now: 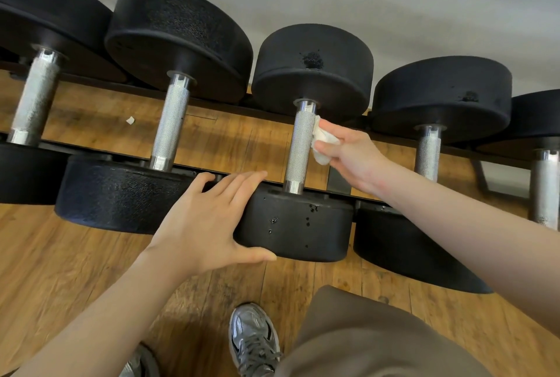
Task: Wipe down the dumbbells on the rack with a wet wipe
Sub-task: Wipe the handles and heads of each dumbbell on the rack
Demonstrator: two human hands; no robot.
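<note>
5 dumbbells show along the rack [212, 168], and the middle dumbbell [300, 146] is the one being cleaned; everything else is best placed from it. The right hand [348, 152] pinches a crumpled white wet wipe [322, 142] between thumb and fingers and holds it against the right side of that dumbbell's knurled handle [301, 143], toward its upper half. The left hand [206, 219] lies on the near head [297, 225] of the same dumbbell, fingers straight across its top left edge and thumb along its lower front, bracing rather than gripping.

Judging by this, the handle-wiping step is in hand on dumbbell 3 of 5. Next, the wipe probably needs to run down the length of the knurling and round its hidden left side, then over the 2 black heads, which show small pits and chips that could snag the tissue. The left hand's steadying press should keep the weight from rolling.

Left of the middle dumbbell sit 2 larger ones, the nearer dumbbell [169, 122] just beside it; right of it stand 2 more. A small white scrap [130, 120] lies on the wooden floor [75, 270] beyond the rack, left of the middle dumbbell. Below it, a grey trainer [253, 340] is planted on the boards.
</note>
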